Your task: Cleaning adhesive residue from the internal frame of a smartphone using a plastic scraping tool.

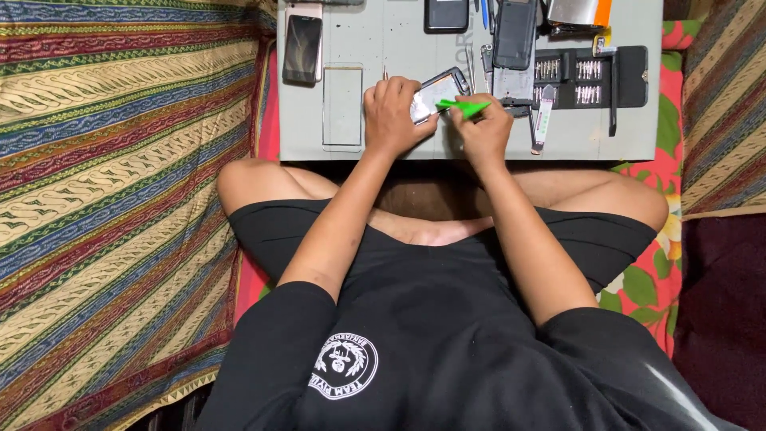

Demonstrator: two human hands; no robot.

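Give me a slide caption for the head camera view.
Left hand steadies an opened dark smartphone while right hand works a green plastic pry tool along it.

Left of the hands on the grey tabletop (558, 144) lie a clear glass panel (342, 108) and a dark phone (302, 38). Right of them sits a black bit case (594, 77). A striped cloth (112, 199) spreads far left.

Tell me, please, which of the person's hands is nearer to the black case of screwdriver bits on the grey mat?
Right. The right hand lies just left of the black bit case; the left hand is farther left, holding the opened phone.
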